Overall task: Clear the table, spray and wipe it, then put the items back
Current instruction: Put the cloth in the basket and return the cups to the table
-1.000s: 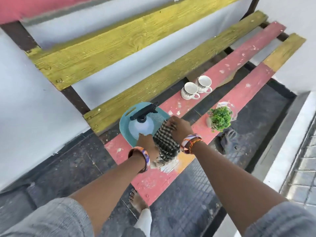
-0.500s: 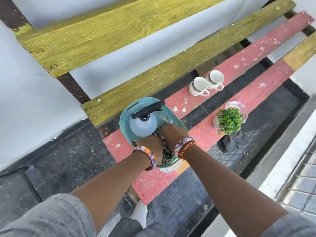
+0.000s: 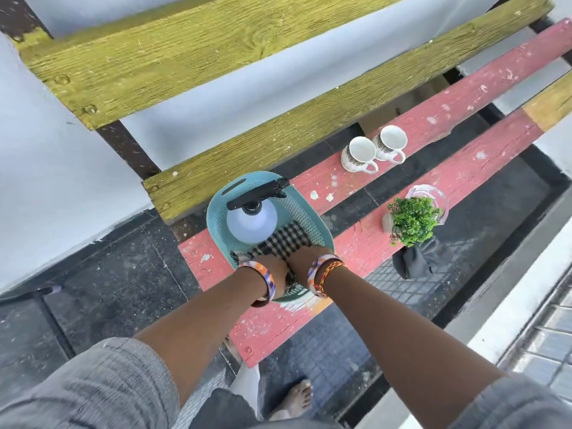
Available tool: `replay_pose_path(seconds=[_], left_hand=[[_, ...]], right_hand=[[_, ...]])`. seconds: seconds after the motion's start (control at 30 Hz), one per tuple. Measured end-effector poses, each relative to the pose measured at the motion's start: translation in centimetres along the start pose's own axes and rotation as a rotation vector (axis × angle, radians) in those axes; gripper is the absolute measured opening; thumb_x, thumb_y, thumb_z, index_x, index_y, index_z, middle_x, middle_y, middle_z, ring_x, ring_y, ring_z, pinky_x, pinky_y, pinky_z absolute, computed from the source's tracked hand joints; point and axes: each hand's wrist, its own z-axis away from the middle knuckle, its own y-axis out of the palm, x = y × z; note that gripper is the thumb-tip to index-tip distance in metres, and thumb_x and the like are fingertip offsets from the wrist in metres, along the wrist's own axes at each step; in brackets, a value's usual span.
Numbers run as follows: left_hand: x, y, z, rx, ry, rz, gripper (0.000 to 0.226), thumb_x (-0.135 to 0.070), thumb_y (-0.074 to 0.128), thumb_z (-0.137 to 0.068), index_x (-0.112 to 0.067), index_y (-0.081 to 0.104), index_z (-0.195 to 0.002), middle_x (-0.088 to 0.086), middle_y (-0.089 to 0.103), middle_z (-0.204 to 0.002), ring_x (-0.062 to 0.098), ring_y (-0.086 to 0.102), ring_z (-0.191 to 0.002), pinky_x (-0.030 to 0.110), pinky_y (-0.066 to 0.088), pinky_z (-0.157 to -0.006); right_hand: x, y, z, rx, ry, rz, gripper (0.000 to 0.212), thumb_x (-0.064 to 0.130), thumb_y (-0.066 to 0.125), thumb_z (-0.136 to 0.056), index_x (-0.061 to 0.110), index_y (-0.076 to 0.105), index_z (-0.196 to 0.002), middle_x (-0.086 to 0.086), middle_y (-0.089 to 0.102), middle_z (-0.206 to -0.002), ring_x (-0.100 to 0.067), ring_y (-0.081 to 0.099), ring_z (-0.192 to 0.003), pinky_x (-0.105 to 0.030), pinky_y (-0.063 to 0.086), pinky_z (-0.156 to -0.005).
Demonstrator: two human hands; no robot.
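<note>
A teal plastic basket (image 3: 322,230) sits on the red slatted table (image 3: 464,162). A white spray bottle (image 3: 250,224) with a black trigger stands inside it. A black-and-white checkered cloth (image 3: 283,243) lies folded in the basket's near half. My left hand (image 3: 274,270) and my right hand (image 3: 305,258) are side by side at the near rim, fingers curled down into the cloth and holding it. Their fingertips are hidden. Two white cups (image 3: 359,154) stand on the far red slat. A small green plant (image 3: 413,219) stands beside a clear glass dish (image 3: 433,193) on the near slat.
Yellow planks (image 3: 278,131) form a raised back behind the table, against a white wall. A dark rag (image 3: 413,263) lies on the tiled floor under the plant. My bare foot (image 3: 297,397) stands below the table's near end. A white kerb runs along the right.
Both hands have lowered the checkered cloth from above the basket down into it, next to the spray bottle. The camera has moved closer.
</note>
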Motion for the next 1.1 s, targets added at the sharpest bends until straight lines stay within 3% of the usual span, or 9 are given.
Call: replay_pose_path(seconds=[0.1,0.23,0.3,0.43,0.53,0.6,0.67,1.1], left_hand=[[-0.2,0.2,0.1,0.138,-0.044,-0.058,0.035,-0.017,0.040,-0.093,-0.012,0.057,-0.123,0.007,0.057,-0.131,0.026,0.054,-0.119,0.038,0.045,-0.096],[-1.8,-2.4,2.4,-0.065,-0.056,0.069,0.037,-0.019,0.033,-0.098,-0.003,0.057,-0.121,0.015,0.062,-0.118,0.029,0.053,-0.092,0.033,0.040,-0.077],[-2.8,-4.2,3.4,-0.172,-0.094,0.105,0.037,-0.022,0.036,-0.097,0.000,0.059,-0.115,0.019,0.062,-0.103,0.030,0.057,-0.091,0.034,0.044,-0.078],[-6.3,-9.1,4.5,-0.262,-0.126,0.142,0.038,-0.026,0.037,-0.096,0.002,0.060,-0.109,0.022,0.063,-0.104,0.026,0.048,-0.081,0.037,0.046,-0.086],[-9.8,-12.9,4.6,-0.308,-0.117,0.129,0.040,-0.028,0.037,-0.098,0.002,0.058,-0.115,0.020,0.061,-0.120,0.031,0.055,-0.098,0.035,0.042,-0.091],[-11.4,-14.4,3.8,-0.331,-0.128,0.158,0.044,-0.032,0.039,-0.097,-0.001,0.054,-0.124,0.016,0.056,-0.129,0.030,0.053,-0.118,0.034,0.040,-0.098],[-12.7,-15.7,3.1,-0.346,-0.130,0.182,0.047,-0.035,0.040,-0.097,-0.004,0.051,-0.129,0.014,0.052,-0.135,0.028,0.049,-0.124,0.034,0.039,-0.104],[-12.0,-22.4,-3.4,-0.439,-0.237,0.282,0.044,-0.027,0.047,-0.094,-0.007,0.045,-0.133,0.013,0.054,-0.133,0.029,0.054,-0.118,0.031,0.045,-0.093]], right_hand=[[-0.1,0.0,0.5,0.036,-0.067,-0.007,0.020,0.003,0.053,-0.089,0.004,0.066,-0.103,-0.011,0.069,-0.107,-0.028,0.065,-0.102,-0.037,0.053,-0.088],[-1.8,-0.8,2.4,-0.172,-0.068,-0.227,0.025,0.002,0.047,-0.089,0.003,0.064,-0.108,-0.015,0.068,-0.109,-0.032,0.066,-0.101,-0.040,0.054,-0.082],[-3.4,-1.5,3.6,-0.243,-0.083,-0.388,0.030,0.003,0.044,-0.090,0.004,0.063,-0.113,-0.019,0.066,-0.112,-0.034,0.064,-0.104,-0.038,0.052,-0.083],[-8.7,-3.0,6.5,-0.313,-0.172,-0.461,0.036,0.003,0.040,-0.091,0.003,0.062,-0.120,-0.021,0.063,-0.120,-0.034,0.060,-0.111,-0.035,0.048,-0.091],[-14.1,-3.2,8.7,-0.353,-0.153,-0.478,0.038,-0.001,0.040,-0.090,0.004,0.062,-0.121,-0.017,0.063,-0.123,-0.031,0.058,-0.116,-0.036,0.046,-0.100],[-17.8,-3.0,9.6,-0.396,-0.092,-0.530,0.039,-0.001,0.039,-0.090,0.006,0.063,-0.120,-0.013,0.063,-0.125,-0.027,0.057,-0.117,-0.030,0.043,-0.103],[-21.2,-2.8,10.3,-0.418,-0.033,-0.579,0.039,-0.002,0.039,-0.089,0.007,0.065,-0.118,-0.011,0.063,-0.125,-0.026,0.058,-0.117,-0.028,0.041,-0.103],[-31.8,-3.8,3.9,-0.316,0.138,-0.693,0.034,0.006,0.054,-0.085,0.012,0.064,-0.117,-0.009,0.063,-0.124,-0.025,0.060,-0.113,-0.026,0.045,-0.095]])
